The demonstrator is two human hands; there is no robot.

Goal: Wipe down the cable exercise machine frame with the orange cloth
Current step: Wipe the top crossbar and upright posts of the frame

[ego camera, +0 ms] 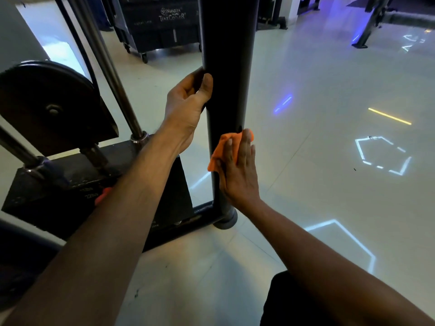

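A thick black upright post (227, 67) of the cable machine frame rises from a round foot on the floor. My left hand (186, 109) grips the post's left side at mid height, thumb on the front and fingers curled behind it. Lower down, my right hand (237, 170) presses the orange cloth (224, 147) flat against the post's front with straight fingers. Part of the cloth shows above and left of the fingers; the remainder is hidden under the palm.
Left of the post stand the weight stack (70, 184), two chrome guide rods (110, 67) and a black pulley wheel (47, 107). A black wheeled cooler (160, 22) stands behind. Glossy pale floor (329, 114) with light reflections spreads to the right. Another machine leg (369, 27) is far right.
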